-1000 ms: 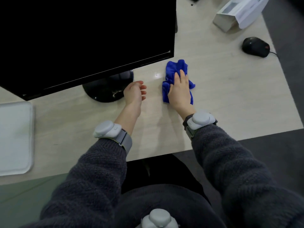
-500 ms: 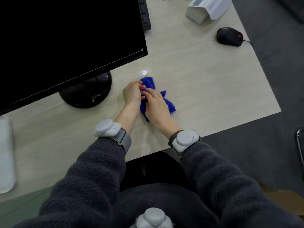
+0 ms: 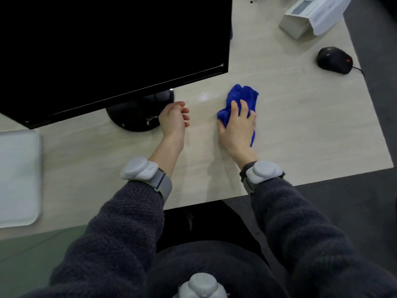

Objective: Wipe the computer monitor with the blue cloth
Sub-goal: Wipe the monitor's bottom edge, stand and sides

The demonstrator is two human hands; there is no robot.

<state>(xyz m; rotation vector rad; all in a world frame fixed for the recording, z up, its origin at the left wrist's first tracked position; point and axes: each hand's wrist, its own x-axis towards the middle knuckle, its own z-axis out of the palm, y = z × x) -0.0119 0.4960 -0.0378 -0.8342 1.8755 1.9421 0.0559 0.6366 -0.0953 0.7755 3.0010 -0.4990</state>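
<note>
Light wood-grain desk [image 3: 300, 130]. Items lying on it: black round monitor base [image 3: 133, 117], centre-left; crumpled blue cloth [image 3: 247, 94] to its right, apart from it; black corded mouse [image 3: 334, 60] near the right edge; open white box [image 3: 300, 22] beyond the mouse; white pad [image 3: 19, 177] at far left.

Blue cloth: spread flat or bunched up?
Bunched: the blue cloth lies crumpled in folds on the desk, partly under the right hand.
</note>
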